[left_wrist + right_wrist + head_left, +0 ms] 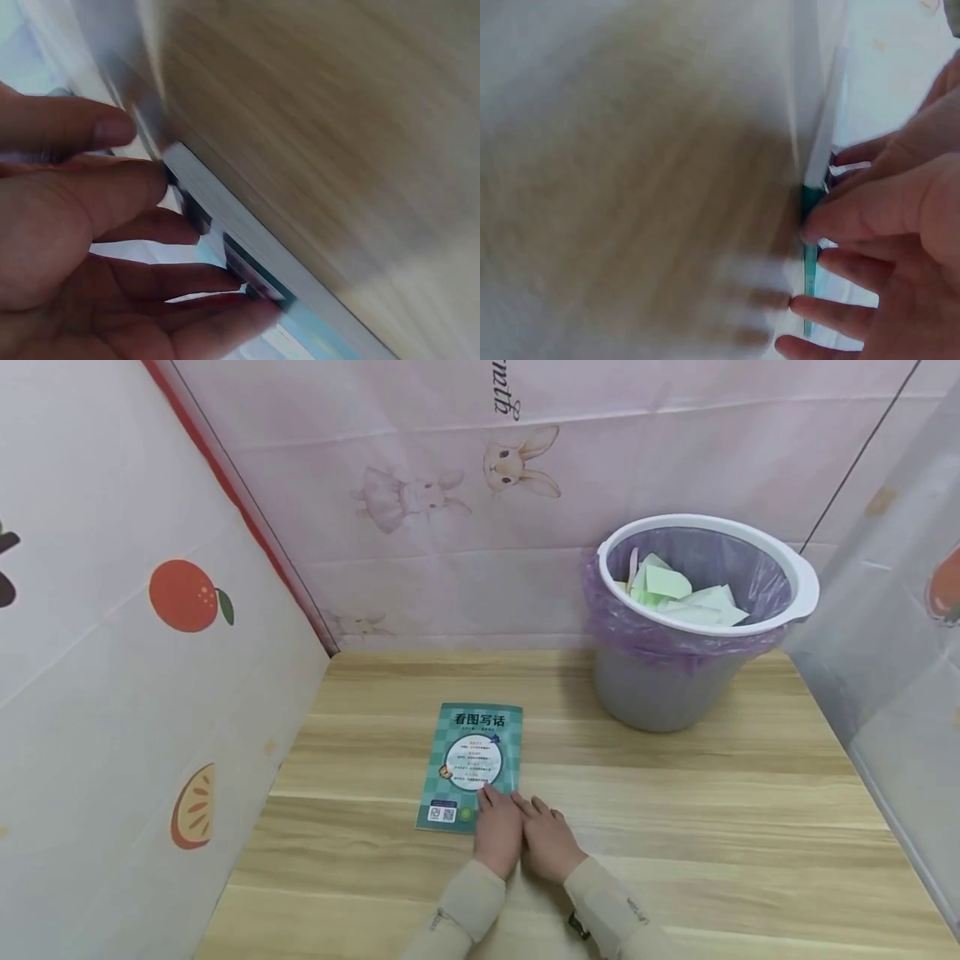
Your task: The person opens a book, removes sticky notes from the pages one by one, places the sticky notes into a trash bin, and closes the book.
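A teal booklet [468, 760] with Chinese characters, a white oval and two square codes on its cover lies flat on the wooden table. Over its lower right corner rests my left hand [498, 829], fingers extended on the cover. My right hand [552, 841] lies against the left one at the booklet's right edge, its fingertips on or beside that edge. From the left wrist, the left hand [112, 277] is seen along the booklet's pale page edge [247, 225]. In the right wrist view, the right thumb [870, 206] touches the teal edge and the other fingers are spread.
A grey bin [652, 685] with a white rim and a purple liner stands at the back right, holding crumpled pale green and white paper [701, 606]. Printed curtains [450, 585] enclose the table [712, 852] at the back and both sides.
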`<move>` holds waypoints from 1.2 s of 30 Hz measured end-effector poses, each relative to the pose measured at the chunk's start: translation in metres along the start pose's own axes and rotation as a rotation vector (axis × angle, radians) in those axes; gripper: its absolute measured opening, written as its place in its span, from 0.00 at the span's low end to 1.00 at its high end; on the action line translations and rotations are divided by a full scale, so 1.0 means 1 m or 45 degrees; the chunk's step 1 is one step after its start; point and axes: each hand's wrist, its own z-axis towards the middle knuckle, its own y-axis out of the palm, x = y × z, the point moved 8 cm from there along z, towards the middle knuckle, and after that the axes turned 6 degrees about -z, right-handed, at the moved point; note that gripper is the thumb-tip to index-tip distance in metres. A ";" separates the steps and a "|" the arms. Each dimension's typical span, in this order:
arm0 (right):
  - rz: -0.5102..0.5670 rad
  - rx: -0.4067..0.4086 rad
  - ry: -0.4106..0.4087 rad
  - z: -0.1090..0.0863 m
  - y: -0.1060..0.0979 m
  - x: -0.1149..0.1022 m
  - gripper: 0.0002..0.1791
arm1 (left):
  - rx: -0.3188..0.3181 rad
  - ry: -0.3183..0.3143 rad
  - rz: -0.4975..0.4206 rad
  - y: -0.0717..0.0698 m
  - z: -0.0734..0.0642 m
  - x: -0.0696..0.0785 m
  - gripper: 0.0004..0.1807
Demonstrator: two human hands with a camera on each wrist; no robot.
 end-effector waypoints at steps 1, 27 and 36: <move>0.033 0.011 0.007 -0.001 -0.002 0.003 0.23 | 0.002 -0.022 -0.008 0.000 0.001 0.001 0.17; 1.144 0.115 0.157 0.003 -0.012 0.026 0.23 | 0.180 -0.099 -0.198 -0.050 0.005 0.011 0.27; 1.368 0.242 0.241 0.004 -0.025 0.029 0.30 | 0.455 0.042 -0.358 -0.118 -0.010 0.030 0.23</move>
